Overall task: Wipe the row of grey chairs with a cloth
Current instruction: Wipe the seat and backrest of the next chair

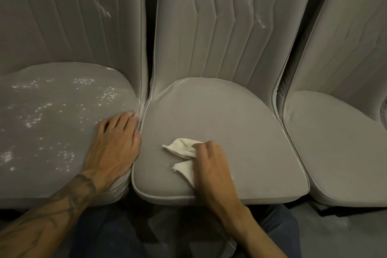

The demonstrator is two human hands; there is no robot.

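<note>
We've got the white cloth [181,148] bunched under our right hand [210,160] on the middle chair [222,115], near the seat's front edge. The fingers are curled down onto it, and two corners poke out to the left past the fingertips. It looks like a pinch, but the thumb's hidden. Our left hand [117,138] lies flat on the left chair [52,132], fingers slightly spread, tips at the gap between seats. White specks [109,94] dot that seat.

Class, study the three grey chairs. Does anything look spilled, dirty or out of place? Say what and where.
Yes: white specks lie scattered over the left chair's seat, like spilled powder. A white smear marks its backrest. The middle seat, where the right hand holds the cloth, looks clean.
</note>
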